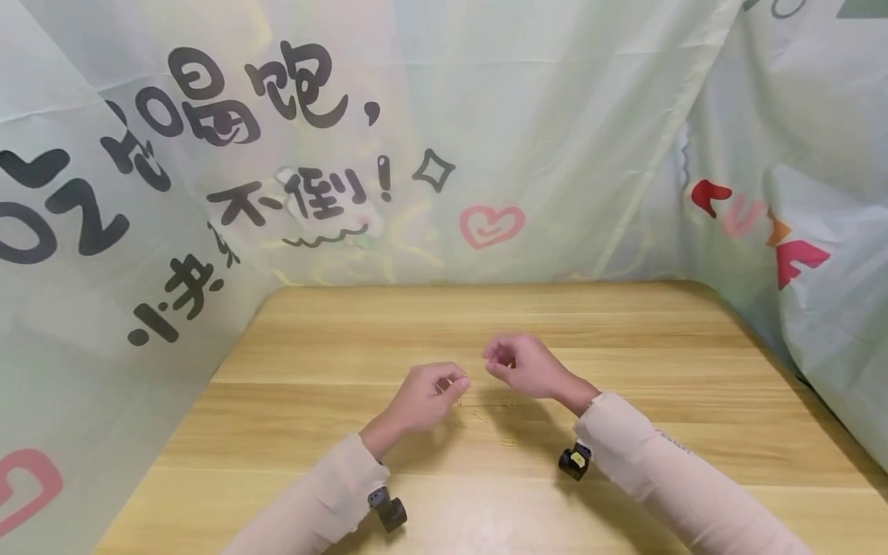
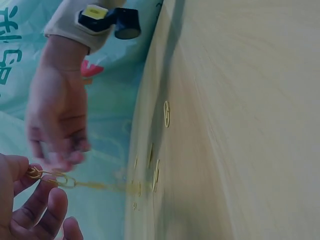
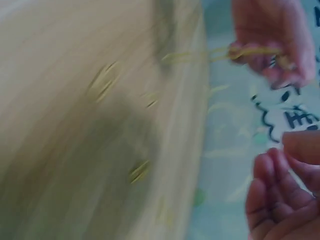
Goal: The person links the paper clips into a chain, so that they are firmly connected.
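My left fingers [image 2: 56, 206] pinch some linked gold paper clips [image 2: 66, 179], my bent right fingers [image 3: 257, 195] look empty, and more clips [image 2: 167, 114] lie unjoined on the desk [image 2: 255, 125].

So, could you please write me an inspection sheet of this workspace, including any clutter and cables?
Surface: wood-grain table, with the hands above it.
Job's things: linked gold paper clips hang from the left hand; at least three loose clips lie on the table.
Clutter: nothing seen.
Hands: the left pinches the linked clips; the right hand is raised beside it, fingers loosely curled, nothing visible in it.
Cables: nothing seen.
Surroundings: pale printed sheets at the back and both sides, with dark lettering and a pink heart.
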Demonstrator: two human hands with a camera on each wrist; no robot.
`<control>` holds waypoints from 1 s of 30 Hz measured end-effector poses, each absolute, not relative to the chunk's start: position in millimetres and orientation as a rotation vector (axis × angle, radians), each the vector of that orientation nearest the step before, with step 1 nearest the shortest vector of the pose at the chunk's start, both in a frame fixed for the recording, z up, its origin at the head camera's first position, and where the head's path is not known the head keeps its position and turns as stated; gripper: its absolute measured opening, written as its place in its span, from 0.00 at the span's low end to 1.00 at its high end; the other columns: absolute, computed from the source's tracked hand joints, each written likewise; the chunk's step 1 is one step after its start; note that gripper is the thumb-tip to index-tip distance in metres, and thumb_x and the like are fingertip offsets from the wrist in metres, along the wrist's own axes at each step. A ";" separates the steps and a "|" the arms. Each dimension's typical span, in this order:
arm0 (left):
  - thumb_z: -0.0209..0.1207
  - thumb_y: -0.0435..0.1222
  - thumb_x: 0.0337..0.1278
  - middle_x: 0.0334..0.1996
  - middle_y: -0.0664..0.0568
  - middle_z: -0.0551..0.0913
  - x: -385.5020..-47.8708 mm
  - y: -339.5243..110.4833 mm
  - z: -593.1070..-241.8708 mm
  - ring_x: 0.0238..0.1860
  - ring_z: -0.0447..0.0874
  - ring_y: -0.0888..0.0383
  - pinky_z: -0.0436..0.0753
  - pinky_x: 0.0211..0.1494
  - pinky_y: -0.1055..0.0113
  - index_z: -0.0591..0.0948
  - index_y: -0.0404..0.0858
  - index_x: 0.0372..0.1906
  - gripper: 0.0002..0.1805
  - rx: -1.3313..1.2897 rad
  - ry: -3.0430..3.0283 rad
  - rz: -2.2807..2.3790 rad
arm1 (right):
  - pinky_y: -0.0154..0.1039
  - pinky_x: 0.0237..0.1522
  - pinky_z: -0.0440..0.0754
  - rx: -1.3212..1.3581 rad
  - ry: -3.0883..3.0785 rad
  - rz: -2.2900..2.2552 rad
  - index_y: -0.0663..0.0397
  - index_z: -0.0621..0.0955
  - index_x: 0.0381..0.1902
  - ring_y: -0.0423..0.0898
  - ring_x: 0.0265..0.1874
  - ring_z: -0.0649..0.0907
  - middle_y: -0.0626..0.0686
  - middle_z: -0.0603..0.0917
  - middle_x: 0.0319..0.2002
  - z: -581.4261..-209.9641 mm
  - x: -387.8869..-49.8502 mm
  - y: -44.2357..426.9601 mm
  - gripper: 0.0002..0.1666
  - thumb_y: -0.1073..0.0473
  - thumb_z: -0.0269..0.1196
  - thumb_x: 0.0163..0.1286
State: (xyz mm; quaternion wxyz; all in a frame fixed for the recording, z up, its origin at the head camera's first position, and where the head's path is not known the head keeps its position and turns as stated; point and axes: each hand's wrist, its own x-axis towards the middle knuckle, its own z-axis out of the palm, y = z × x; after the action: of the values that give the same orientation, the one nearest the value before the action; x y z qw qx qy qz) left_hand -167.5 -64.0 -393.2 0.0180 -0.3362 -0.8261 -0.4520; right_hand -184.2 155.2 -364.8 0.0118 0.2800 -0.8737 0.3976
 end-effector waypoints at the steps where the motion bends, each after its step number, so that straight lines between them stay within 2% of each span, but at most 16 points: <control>1: 0.52 0.39 0.71 0.33 0.44 0.85 -167.3 -64.3 -392.8 0.32 0.82 0.57 0.82 0.38 0.67 0.82 0.32 0.38 0.15 -1.039 -2.569 -1.407 | 0.36 0.28 0.78 0.873 -2.769 1.189 0.62 0.80 0.37 0.41 0.25 0.77 0.47 0.79 0.26 -368.8 -186.2 157.7 0.03 0.69 0.63 0.65; 5: 0.52 0.39 0.70 0.35 0.44 0.85 -166.7 -64.7 -391.7 0.34 0.81 0.57 0.81 0.39 0.66 0.82 0.32 0.36 0.14 -1.029 -2.583 -1.411 | 0.36 0.30 0.79 0.878 -2.948 0.979 0.60 0.81 0.33 0.39 0.25 0.77 0.46 0.80 0.26 -382.2 -190.2 166.0 0.02 0.67 0.65 0.63; 11: 0.52 0.39 0.70 0.36 0.45 0.85 -167.3 -63.8 -390.9 0.34 0.81 0.56 0.81 0.39 0.66 0.82 0.33 0.35 0.14 -1.039 -2.586 -1.411 | 0.40 0.32 0.80 0.819 -3.089 0.798 0.54 0.80 0.26 0.41 0.25 0.78 0.45 0.80 0.24 -391.4 -187.9 168.9 0.07 0.66 0.69 0.59; 13: 0.52 0.39 0.70 0.36 0.46 0.85 -167.7 -63.1 -390.7 0.34 0.81 0.57 0.81 0.39 0.66 0.82 0.33 0.35 0.14 -1.048 -2.580 -1.409 | 0.38 0.31 0.79 0.788 -3.100 0.739 0.54 0.80 0.24 0.40 0.25 0.77 0.45 0.79 0.23 -394.2 -187.7 169.1 0.08 0.67 0.69 0.58; 15: 0.52 0.39 0.70 0.35 0.46 0.85 -168.2 -62.3 -390.5 0.34 0.82 0.57 0.81 0.39 0.66 0.82 0.33 0.34 0.14 -1.057 -2.570 -1.410 | 0.35 0.26 0.73 0.776 -3.105 0.689 0.53 0.76 0.19 0.39 0.21 0.72 0.44 0.74 0.19 -397.0 -187.9 168.9 0.13 0.71 0.66 0.57; 18: 0.52 0.39 0.70 0.35 0.46 0.85 -169.2 -61.3 -391.6 0.34 0.81 0.57 0.81 0.39 0.67 0.82 0.33 0.34 0.14 -1.069 -2.557 -1.415 | 0.32 0.19 0.59 0.790 -3.098 0.644 0.50 0.66 0.13 0.38 0.16 0.60 0.42 0.60 0.13 -400.3 -188.1 167.8 0.22 0.77 0.58 0.54; 22: 0.53 0.38 0.70 0.36 0.45 0.85 -169.5 -60.9 -392.0 0.34 0.81 0.57 0.81 0.39 0.67 0.82 0.33 0.34 0.14 -1.074 -2.558 -1.411 | 0.31 0.17 0.50 0.807 -3.097 0.619 0.47 0.58 0.11 0.38 0.13 0.53 0.41 0.51 0.11 -402.3 -187.3 165.4 0.24 0.80 0.49 0.47; 26: 0.53 0.38 0.69 0.36 0.46 0.85 -167.7 -62.6 -393.4 0.34 0.82 0.57 0.81 0.39 0.67 0.82 0.33 0.34 0.14 -1.074 -2.573 -1.388 | 0.32 0.17 0.53 0.757 -3.146 0.630 0.48 0.62 0.12 0.38 0.13 0.57 0.42 0.56 0.11 -402.6 -184.2 162.8 0.21 0.81 0.47 0.45; 30: 0.53 0.39 0.69 0.36 0.47 0.85 -167.2 -63.8 -394.5 0.33 0.82 0.57 0.81 0.38 0.68 0.82 0.33 0.34 0.14 -1.082 -2.565 -1.375 | 0.33 0.20 0.64 0.709 -3.155 0.731 0.52 0.70 0.19 0.40 0.18 0.66 0.44 0.67 0.16 -399.3 -184.0 163.4 0.18 0.82 0.49 0.46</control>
State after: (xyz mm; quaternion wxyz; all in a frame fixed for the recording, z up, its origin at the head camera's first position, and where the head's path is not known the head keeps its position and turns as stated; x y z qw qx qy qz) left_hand -167.2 -63.8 -394.5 0.0185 -0.3484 -0.8259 -0.4429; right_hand -184.0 163.4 -399.3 -0.0865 0.2131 -0.9481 0.2196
